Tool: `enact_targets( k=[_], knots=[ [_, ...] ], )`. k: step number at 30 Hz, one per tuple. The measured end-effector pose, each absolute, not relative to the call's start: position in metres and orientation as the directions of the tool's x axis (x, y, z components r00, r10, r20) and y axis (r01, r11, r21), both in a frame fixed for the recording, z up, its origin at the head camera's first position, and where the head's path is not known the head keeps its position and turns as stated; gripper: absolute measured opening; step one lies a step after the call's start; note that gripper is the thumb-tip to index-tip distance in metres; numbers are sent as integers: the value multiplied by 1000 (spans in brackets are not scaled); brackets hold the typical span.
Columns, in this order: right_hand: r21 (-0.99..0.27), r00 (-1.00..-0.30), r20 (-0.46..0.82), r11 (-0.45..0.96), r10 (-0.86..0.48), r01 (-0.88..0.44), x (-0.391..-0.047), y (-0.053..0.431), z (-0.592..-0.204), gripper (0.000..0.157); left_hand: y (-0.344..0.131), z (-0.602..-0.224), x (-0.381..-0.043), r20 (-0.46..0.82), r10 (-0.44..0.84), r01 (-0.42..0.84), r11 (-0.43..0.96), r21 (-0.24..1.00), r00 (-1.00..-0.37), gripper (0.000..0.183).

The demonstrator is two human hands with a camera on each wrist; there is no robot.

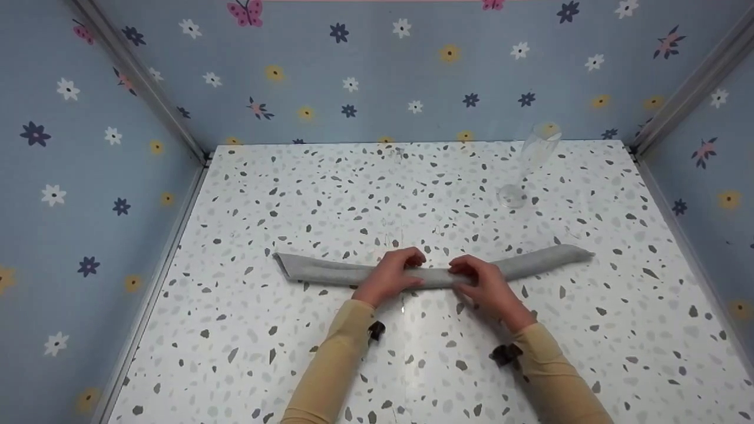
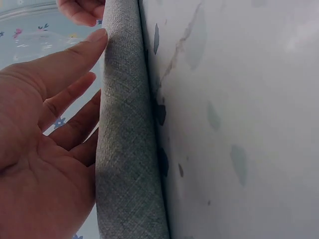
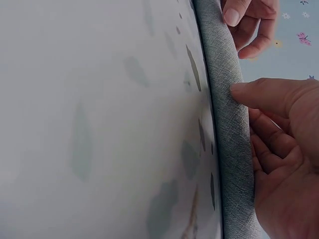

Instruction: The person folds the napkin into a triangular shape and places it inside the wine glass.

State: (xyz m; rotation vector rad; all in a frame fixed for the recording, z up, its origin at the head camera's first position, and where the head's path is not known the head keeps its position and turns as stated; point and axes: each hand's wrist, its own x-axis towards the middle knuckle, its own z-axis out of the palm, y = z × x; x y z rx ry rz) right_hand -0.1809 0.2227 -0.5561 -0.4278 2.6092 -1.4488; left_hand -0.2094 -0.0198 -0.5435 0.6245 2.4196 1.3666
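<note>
A grey cloth napkin (image 1: pixel 330 272), rolled into a long thin tube, lies crosswise on the speckled table. Its left end is cut off at a slant, while the right end tapers to a point. My left hand (image 1: pixel 392 274) holds the roll left of its middle, thumb on the near side and fingers curved over the far side. A short stretch of cloth away, my right hand (image 1: pixel 486 285) holds it the same way. In the left wrist view the thumb tip touches the woven fabric (image 2: pixel 127 124); the right wrist view shows the right thumb pressed on it too.
An upright clear champagne flute (image 1: pixel 537 153) stands at the back right of the white table (image 1: pixel 294 200). Blue flowered panels (image 1: pixel 377 70) rise behind the table and along both sides. Small black devices sit at both wrists.
</note>
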Motion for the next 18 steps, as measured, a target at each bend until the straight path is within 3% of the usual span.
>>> enact_targets(
  k=[18],
  knots=[
    [-859,-950,55,470,-309,-202,-180,223,-556,40,-10,-542,-207,-72,524,249,516,819,-849,34]
  ],
)
